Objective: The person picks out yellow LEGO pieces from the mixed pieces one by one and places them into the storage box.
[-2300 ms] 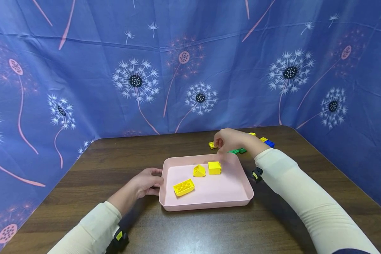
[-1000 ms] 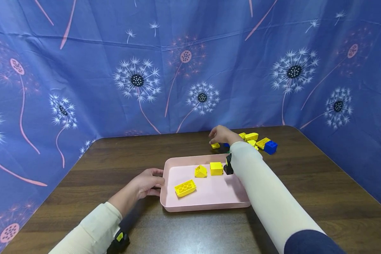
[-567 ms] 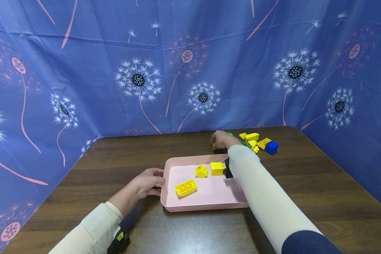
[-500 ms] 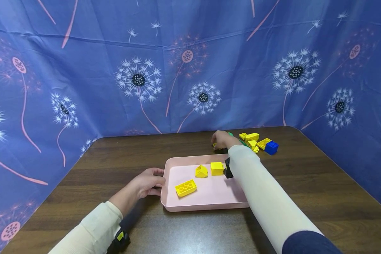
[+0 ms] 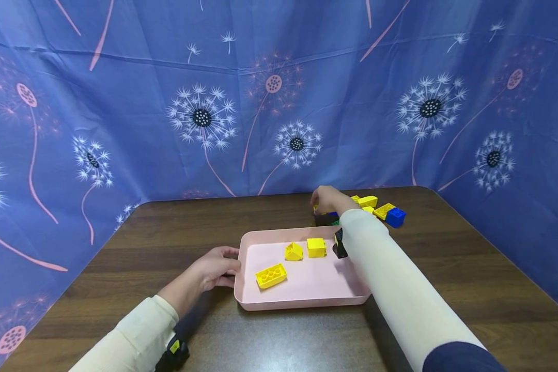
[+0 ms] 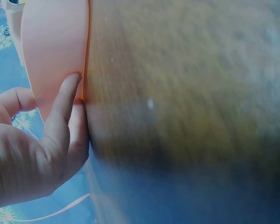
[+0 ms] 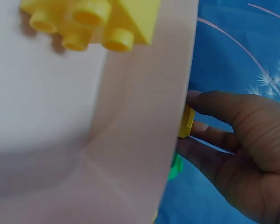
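My left hand (image 5: 217, 267) holds the left wall of a shallow pink tray (image 5: 307, 303); in the left wrist view its thumb is at the rim and its fingers (image 6: 60, 109) lie against the outer wall. Inside the tray are a flat eight-sided-looking long yellow brick (image 5: 271, 276), a sloped yellow brick (image 5: 293, 251) and a blocky yellow brick (image 5: 316, 247). Behind the far rim my right hand (image 5: 327, 200) pinches a yellow toy brick (image 7: 186, 122) between thumb and fingers; the tray wall partly hides it in the right wrist view.
Past the right wrist lies a loose pile of toy bricks: several yellow bricks (image 5: 368, 201) and a blue brick (image 5: 395, 217). A green brick (image 7: 176, 167) shows below the right hand. The brown table (image 5: 186, 227) ends at a blue dandelion-print cloth (image 5: 242, 103).
My right hand has gone left from the tray's back right to the yellow brick, gripped it and risen slightly. The left hand and tray stay put.
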Motion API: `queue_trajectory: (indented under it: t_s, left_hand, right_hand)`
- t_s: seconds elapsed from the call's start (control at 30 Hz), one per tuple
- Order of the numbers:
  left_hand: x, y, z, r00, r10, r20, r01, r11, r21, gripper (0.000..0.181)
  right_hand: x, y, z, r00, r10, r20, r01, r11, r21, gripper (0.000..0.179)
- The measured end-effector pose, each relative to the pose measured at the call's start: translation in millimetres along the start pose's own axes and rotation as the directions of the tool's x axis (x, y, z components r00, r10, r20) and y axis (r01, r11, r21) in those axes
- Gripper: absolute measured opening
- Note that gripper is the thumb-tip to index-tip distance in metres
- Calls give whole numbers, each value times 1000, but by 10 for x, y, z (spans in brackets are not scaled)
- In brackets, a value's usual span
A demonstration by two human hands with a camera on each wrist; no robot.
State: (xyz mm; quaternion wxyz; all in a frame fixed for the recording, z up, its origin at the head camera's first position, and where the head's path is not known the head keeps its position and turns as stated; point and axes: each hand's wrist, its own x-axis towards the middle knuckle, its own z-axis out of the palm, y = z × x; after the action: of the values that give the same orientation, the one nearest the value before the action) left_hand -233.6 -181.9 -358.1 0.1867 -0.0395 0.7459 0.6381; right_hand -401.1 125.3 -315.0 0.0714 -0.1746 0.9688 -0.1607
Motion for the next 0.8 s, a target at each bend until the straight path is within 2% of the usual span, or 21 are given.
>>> queue_trajectory:
  t_s: [0.13,0.37,0.63,0.8]
  left_hand:
    - [9,-5,-13,1000,-2,1,2,1000,2,62]
    - [-10,21,-36,999,23,44,-23,1000,-5,62]
    - [11,17,-3,1000,-12,-17,12,1000,20,61]
    - [2,20,5,999,-22,-27,23,1000,22,60]
  right_hand:
    - [-30,-10,-63,999,-42,0,42,999,-24,31]
    - [-128,-82,-174,996,-92,1,92,995,-40,26]
    - [-275,-194,-282,985,-169,-23,168,985,-39,25]
    - [-375,-257,-340,977,-213,-28,211,976,-62,26]
